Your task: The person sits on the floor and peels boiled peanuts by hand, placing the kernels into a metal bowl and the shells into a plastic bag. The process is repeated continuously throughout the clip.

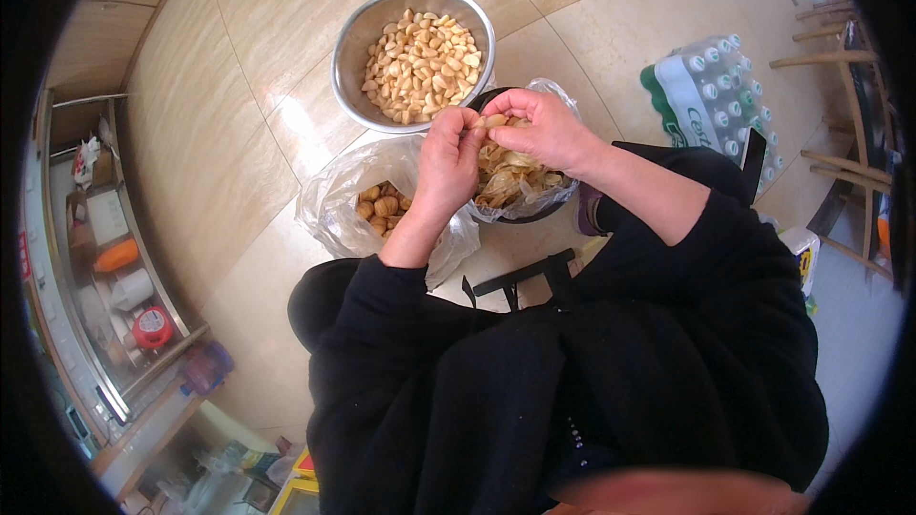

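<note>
My left hand (449,161) and my right hand (549,132) meet over a lined bin, their fingertips pinching a pale garlic clove (492,120) between them. Below them, dry garlic skins (514,179) fill the bin's clear plastic liner (494,213). Peeled garlic cloves (422,71) lie heaped in a stainless steel bowl (343,75) just beyond my hands. Beside my left wrist sits a crumpled clear plastic bag (325,200) with brown, unpeeled garlic (385,206) inside. My left forearm covers part of that bag.
A shrink-wrapped pack of bottles (715,93) stands on the tiled floor (265,28) at the right, near a wooden rack (851,100). On the left is a glass display case (118,265) with assorted goods. A dark phone-like object (753,161) rests by my right knee.
</note>
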Demonstrator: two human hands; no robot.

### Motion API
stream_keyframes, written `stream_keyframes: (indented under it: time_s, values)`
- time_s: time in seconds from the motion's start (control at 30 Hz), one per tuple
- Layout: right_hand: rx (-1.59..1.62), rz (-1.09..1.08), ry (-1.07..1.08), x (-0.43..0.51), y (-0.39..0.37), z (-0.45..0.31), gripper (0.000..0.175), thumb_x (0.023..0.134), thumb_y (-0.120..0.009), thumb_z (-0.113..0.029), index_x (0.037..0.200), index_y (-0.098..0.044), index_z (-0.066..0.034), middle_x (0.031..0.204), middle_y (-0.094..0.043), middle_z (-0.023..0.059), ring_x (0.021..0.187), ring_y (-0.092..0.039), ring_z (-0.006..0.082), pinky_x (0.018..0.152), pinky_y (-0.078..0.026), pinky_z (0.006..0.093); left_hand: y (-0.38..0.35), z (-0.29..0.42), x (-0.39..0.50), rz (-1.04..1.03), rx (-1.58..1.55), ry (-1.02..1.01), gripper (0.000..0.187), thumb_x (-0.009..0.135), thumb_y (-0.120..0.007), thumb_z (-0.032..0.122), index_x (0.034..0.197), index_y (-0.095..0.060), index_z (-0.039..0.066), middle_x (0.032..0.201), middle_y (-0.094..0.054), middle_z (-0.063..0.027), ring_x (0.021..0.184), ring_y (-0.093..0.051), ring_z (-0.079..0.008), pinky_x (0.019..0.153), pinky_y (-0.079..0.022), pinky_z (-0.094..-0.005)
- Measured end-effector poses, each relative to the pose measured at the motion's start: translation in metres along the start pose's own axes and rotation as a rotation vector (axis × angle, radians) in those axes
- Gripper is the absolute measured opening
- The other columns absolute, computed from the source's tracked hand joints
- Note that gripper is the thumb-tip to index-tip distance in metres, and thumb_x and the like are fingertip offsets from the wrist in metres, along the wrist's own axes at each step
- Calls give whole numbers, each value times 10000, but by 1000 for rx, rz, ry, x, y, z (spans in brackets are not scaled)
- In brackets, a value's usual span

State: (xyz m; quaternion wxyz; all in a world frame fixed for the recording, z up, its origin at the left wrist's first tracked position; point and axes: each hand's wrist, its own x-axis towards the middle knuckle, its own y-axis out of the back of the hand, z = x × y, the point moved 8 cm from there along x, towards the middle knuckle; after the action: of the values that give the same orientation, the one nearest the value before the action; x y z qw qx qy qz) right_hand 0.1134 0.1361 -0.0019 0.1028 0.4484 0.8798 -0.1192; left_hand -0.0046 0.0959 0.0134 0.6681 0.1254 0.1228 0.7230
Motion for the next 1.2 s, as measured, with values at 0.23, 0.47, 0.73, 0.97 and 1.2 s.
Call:
stream_keyframes:
  time_s: [0.23, 0.47, 0.73, 0.97, 1.2]
  values:
    - [-119, -2, 0, -3, 6, -6, 241, 764, -608, -121, 972, -650, -6, 815, -662, 81, 763, -621, 127, 710, -481, 264, -3, -7, 5, -13, -478, 98, 42, 917, -490, 38, 876, -482, 42, 829, -542, -13, 727, -506, -89, 674, -445, -234]
    - [-668, 70, 280, -8, 7, -29, 200, 744, -598, -171, 883, -661, -41, 792, -632, 142, 751, -606, 311, 682, -481, 379, 1, -15, 2, 32, -364, 288, 58, 903, -525, 44, 956, -506, 30, 841, -591, -11, 693, -533, -61, 640, -452, -206]
    - [-1023, 147, 463, -19, -4, -42, 141, 718, -605, -136, 821, -678, -72, 783, -604, 90, 816, -579, 263, 706, -480, 371, -3, -11, -1, -12, -85, 237, 107, 838, -631, 102, 878, -645, 4, 717, -629, -29, 653, -601, -71, 593, -472, -211]
    - [-1026, 119, 588, -22, -9, -46, 163, 729, -615, -111, 869, -678, -55, 763, -606, 75, 758, -588, 243, 662, -482, 361, -7, -20, -2, -130, -215, 348, 150, 877, -586, 135, 901, -626, -8, 724, -629, -23, 653, -590, -86, 598, -456, -211]
    - [-828, -38, 471, -14, -5, -38, 167, 754, -613, -114, 884, -679, -32, 786, -625, 87, 743, -596, 225, 655, -482, 319, -12, -29, -3, -201, -558, 396, 116, 887, -582, 128, 875, -596, 13, 683, -584, -4, 567, -561, -75, 550, -475, -207]
